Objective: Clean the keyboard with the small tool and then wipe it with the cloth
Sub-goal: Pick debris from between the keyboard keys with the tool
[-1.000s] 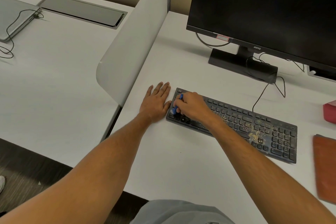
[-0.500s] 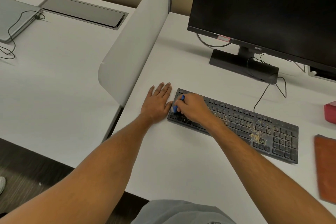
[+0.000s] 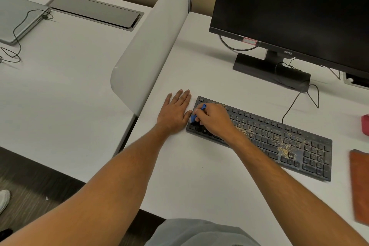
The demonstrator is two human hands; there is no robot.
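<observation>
— What's happening at the white desk (image 3: 199, 175)?

— A person's right hand (image 3: 214, 119) grips a small blue tool (image 3: 197, 113) over the left end of a black keyboard (image 3: 279, 140), fingers curled round it. The keyboard lies in front of a dark monitor (image 3: 295, 6), with tan crumbs scattered across its middle and right keys.

— And the other hand?

— The left hand (image 3: 174, 111) rests flat on the desk, fingers straight, its thumb against the keyboard's left edge.

— The cloth?

— An orange cloth (image 3: 360, 185) lies at the desk's right edge, apart from the keyboard and untouched.
</observation>
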